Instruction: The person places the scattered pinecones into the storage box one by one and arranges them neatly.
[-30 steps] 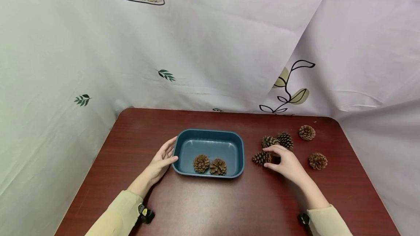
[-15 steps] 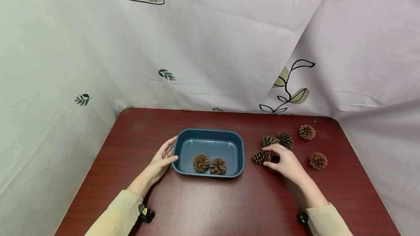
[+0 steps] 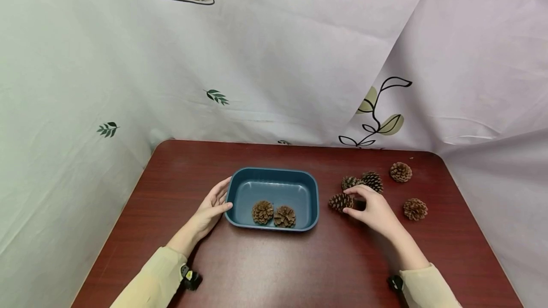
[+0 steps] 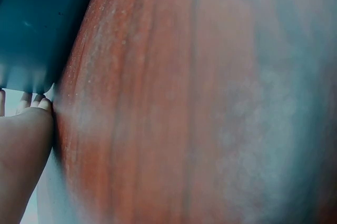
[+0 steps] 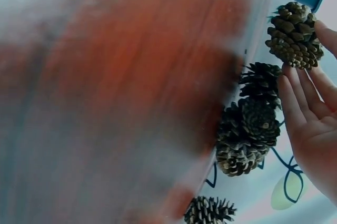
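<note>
A dark blue rectangular tray (image 3: 276, 187) stands on the table with two brown pine cones (image 3: 262, 212) lying along its near side. My left hand (image 3: 211, 206) holds the tray's left end, thumb on the rim and fingers against the outer wall. To the right of the tray, my right hand (image 3: 372, 208) pinches a pine cone (image 5: 295, 37) between thumb and fingertips. Right behind that hand sits a cluster of darker pine cones (image 3: 371, 182), partly covered by the fingers in the head view.
Two more pine cones lie apart on the right, one far back (image 3: 401, 172) and one nearer (image 3: 415, 209). The dark red wooden table (image 3: 274, 265) has rounded far corners. White patterned cloth (image 3: 278, 61) hangs behind it and at both sides.
My right hand has closed further on the pine cone, which has shifted up slightly with the fingertips. The left hand and the tray stay where they were.
</note>
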Tool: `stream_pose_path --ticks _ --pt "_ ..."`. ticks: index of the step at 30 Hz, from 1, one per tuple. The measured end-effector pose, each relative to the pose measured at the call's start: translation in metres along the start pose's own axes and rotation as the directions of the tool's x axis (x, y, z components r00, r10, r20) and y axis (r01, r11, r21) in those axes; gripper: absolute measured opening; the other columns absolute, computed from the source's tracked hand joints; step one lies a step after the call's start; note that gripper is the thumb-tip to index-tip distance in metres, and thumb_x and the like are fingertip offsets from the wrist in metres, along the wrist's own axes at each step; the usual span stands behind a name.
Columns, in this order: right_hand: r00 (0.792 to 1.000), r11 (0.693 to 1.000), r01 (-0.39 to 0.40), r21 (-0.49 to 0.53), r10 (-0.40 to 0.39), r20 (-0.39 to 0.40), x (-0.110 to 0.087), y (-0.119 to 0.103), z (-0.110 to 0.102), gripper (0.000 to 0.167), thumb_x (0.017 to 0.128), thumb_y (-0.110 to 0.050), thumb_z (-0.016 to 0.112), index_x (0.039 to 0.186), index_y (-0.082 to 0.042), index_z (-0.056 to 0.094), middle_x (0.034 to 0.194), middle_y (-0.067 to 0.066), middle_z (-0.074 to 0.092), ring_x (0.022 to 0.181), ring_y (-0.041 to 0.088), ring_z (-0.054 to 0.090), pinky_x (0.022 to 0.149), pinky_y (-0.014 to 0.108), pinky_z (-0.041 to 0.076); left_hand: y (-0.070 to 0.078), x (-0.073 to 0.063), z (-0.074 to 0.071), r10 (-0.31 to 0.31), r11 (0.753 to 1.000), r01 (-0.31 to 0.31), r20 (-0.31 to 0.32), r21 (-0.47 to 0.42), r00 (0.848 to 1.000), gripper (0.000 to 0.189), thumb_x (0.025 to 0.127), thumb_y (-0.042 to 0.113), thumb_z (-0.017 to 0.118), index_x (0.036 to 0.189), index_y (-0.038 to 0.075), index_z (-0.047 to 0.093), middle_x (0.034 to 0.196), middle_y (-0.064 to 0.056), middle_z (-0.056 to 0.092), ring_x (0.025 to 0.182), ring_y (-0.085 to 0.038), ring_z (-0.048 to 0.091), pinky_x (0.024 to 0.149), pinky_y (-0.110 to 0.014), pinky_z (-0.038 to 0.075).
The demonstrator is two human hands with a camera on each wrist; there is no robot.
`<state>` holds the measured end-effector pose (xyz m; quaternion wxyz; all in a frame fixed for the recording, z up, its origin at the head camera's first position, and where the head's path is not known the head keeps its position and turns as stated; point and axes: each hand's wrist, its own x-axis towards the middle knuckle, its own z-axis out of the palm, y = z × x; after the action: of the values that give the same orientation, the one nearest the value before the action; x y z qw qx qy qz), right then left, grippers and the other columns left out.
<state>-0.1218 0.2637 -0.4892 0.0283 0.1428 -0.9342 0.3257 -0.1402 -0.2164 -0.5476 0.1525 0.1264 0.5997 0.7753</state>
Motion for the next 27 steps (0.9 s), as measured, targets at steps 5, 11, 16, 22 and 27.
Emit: stream_pose_path --ticks 5,11,16,22,27 --pt "0.999 0.999 -0.008 0.054 0.01 -0.044 0.002 -0.004 -0.004 0.04 0.085 -0.011 0.091 0.121 -0.01 0.073 0.12 0.011 0.073 0.107 0.034 0.076 0.095 0.051 0.061 0.001 0.0 0.001 0.0 1.0 0.0 -0.002 -0.004 1.0 0.079 0.102 -0.01 0.056 0.169 0.003 0.017 0.159 0.013 0.042 0.143 0.005 0.049 0.111 -0.015 0.048" --pt "0.992 0.996 0.037 0.082 -0.027 -0.125 0.006 -0.011 -0.006 0.042 0.082 -0.008 0.092 0.119 -0.009 0.074 0.113 0.01 0.075 0.1 0.022 0.077 0.091 0.038 0.063 0.0 0.0 0.0 0.005 1.0 -0.005 0.0 -0.006 1.0 0.079 0.101 -0.012 0.055 0.169 0.002 0.017 0.159 0.012 0.043 0.143 0.004 0.049 0.111 -0.015 0.048" --pt "0.986 0.988 0.087 0.13 -0.067 -0.152 0.012 -0.017 -0.004 0.045 0.082 -0.006 0.092 0.123 -0.009 0.075 0.117 0.008 0.075 0.102 0.001 0.07 0.092 0.015 0.058 0.0 0.0 -0.001 0.011 1.0 -0.011 0.0 -0.011 1.0 0.078 0.101 -0.013 0.054 0.169 0.002 0.018 0.16 0.01 0.042 0.144 0.003 0.049 0.111 -0.016 0.048" --pt "0.987 0.976 0.124 0.177 -0.102 -0.127 0.02 -0.03 -0.001 0.045 0.083 -0.007 0.091 0.126 -0.01 0.076 0.121 0.007 0.073 0.106 0.001 0.07 0.096 0.009 0.054 0.0 0.001 -0.001 0.012 1.0 -0.012 0.002 -0.012 1.0 0.078 0.101 -0.013 0.054 0.169 0.002 0.018 0.16 0.01 0.042 0.145 0.003 0.049 0.111 -0.016 0.048" --pt "0.983 0.959 0.172 0.225 -0.152 -0.103 0.028 -0.044 0.005 0.045 0.082 -0.001 0.09 0.124 -0.008 0.075 0.121 0.009 0.073 0.109 0.01 0.072 0.098 0.026 0.061 -0.001 0.001 -0.001 0.013 1.0 -0.013 0.0 -0.016 1.0 0.078 0.101 -0.012 0.055 0.168 0.002 0.018 0.16 0.011 0.042 0.144 0.003 0.049 0.111 -0.016 0.048"
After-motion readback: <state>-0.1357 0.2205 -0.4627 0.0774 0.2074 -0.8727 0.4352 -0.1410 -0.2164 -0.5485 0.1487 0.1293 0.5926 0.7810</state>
